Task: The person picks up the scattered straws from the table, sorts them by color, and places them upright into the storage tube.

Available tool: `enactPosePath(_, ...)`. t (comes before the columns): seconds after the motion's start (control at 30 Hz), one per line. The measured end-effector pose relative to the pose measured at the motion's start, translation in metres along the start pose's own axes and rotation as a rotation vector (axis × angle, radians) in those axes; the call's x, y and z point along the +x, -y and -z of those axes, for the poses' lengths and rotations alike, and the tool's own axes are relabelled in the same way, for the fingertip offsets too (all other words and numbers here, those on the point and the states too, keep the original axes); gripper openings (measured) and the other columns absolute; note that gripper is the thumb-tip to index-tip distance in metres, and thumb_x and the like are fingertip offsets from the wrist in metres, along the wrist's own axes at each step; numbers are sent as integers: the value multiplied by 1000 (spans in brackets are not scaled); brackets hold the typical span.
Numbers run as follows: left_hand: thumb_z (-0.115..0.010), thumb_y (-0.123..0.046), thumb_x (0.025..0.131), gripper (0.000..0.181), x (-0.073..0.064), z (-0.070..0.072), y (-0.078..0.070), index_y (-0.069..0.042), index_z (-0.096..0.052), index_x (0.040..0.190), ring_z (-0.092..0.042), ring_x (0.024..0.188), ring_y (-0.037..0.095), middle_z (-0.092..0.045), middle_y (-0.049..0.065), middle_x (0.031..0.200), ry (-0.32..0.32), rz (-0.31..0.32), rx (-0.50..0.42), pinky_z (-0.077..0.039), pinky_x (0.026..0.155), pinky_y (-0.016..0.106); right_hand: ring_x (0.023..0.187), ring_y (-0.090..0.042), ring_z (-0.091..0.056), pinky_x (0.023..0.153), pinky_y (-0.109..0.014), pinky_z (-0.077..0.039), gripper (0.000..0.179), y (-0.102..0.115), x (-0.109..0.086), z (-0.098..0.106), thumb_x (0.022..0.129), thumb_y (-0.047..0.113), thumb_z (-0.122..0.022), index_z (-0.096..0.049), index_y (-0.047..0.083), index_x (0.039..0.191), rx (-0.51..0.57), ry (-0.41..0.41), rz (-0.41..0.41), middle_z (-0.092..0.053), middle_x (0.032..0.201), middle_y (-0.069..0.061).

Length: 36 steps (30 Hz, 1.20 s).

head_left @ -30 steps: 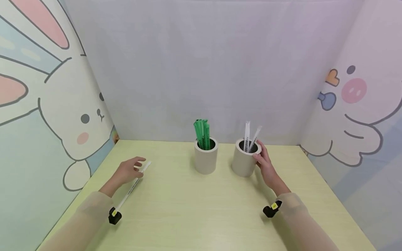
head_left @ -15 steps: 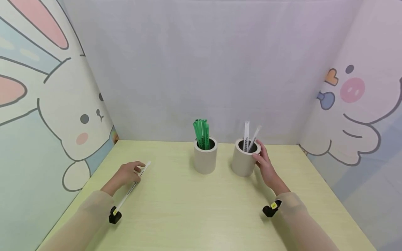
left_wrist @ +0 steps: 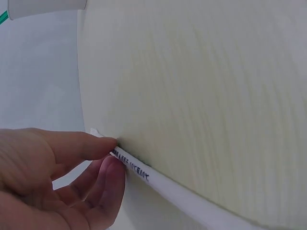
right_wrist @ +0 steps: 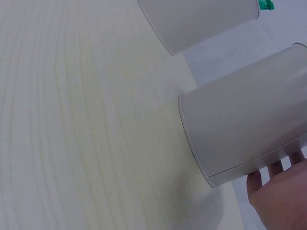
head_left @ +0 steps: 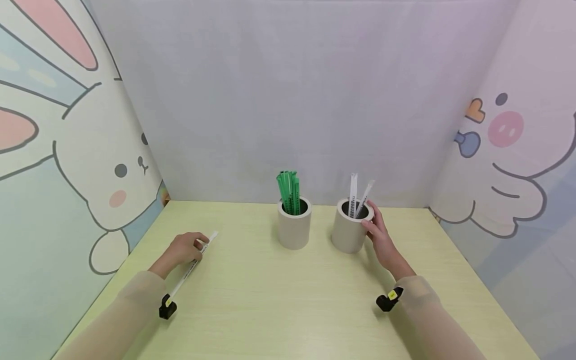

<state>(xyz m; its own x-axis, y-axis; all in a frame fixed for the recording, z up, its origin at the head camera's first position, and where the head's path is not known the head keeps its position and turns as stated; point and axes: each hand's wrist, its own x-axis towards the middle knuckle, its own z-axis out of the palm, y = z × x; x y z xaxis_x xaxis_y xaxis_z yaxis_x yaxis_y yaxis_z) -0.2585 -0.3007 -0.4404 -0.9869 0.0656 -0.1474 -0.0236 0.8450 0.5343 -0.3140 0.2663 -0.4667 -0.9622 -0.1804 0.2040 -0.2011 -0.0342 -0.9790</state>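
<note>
On the left of the table, my left hand (head_left: 183, 248) pinches a white paper-wrapped straw (head_left: 191, 270) between thumb and fingers. The left wrist view shows the thumb and fingertips of the left hand (left_wrist: 72, 177) meeting at the dark print on the straw (left_wrist: 177, 194). My right hand (head_left: 382, 242) grips the right side of an off-white round holder (head_left: 346, 235), thumb near its rim. Two white wrapped straws (head_left: 353, 197) lean inside that holder. In the right wrist view, fingers (right_wrist: 276, 168) lie along the wall of the holder (right_wrist: 244, 115), which stands upright on the table.
A matching holder (head_left: 294, 232) with several green wrapped straws (head_left: 290, 192) stands just left of the gripped one. The pale wooden table (head_left: 279, 300) ends at a grey cloth backdrop (head_left: 288, 100). Printed cartoon cloths hang at both sides.
My left hand has lowered onto the straw, its fingers have come together on it, and the straw's far tip has shifted slightly right. My right hand and the holders stay put.
</note>
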Motion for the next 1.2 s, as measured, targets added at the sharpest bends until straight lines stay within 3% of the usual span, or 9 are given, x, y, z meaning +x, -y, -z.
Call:
enactPosePath(0.37, -72, 8, 83, 41, 2, -2, 0, 4, -71, 123, -66, 85, 25, -74, 14, 100, -43, -21, -3, -56, 70, 36, 161, -26, -7, 126, -68, -8, 66, 2, -3, -1, 113, 22, -39, -7, 21, 171, 7, -8, -2, -7, 178, -10)
enactPosePath(0.63, -68, 4, 86, 47, 4, -3, 4, 2, -68, 133, -68, 90, 25, -74, 18, 111, -62, -27, -127, -57, 70, 34, 161, -29, -6, 126, -69, -7, 66, 4, -4, -2, 113, 21, -39, -7, 18, 171, 10, -2, 5, -7, 178, -10)
enactPosePath(0.87, -65, 3, 94, 49, 3, 2, -15, 2, -62, 143, -73, 98, 28, -69, 26, 127, -104, -53, -228, -63, 77, 37, 161, -27, -5, 126, -69, -7, 67, 1, -2, 0, 113, 23, -41, -7, 19, 171, 4, -3, 2, -6, 178, -9)
enactPosePath(1.03, -64, 2, 99, 50, 4, 4, -30, -2, -58, 148, -70, 116, 40, -66, 27, 135, -147, -86, -303, -64, 83, 41, 161, -27, -6, 126, -68, -7, 67, 2, -2, 0, 113, 22, -41, -8, 21, 171, 10, -4, 0, -7, 178, -9)
enactPosePath(1.2, -63, 2, 101, 52, 7, 4, -43, -5, -55, 152, -68, 122, 40, -64, 26, 139, -189, -96, -408, -64, 91, 42, 161, -29, -6, 125, -69, -7, 67, 5, -3, -2, 113, 23, -40, -6, 21, 171, -1, -2, -3, -6, 178, -10)
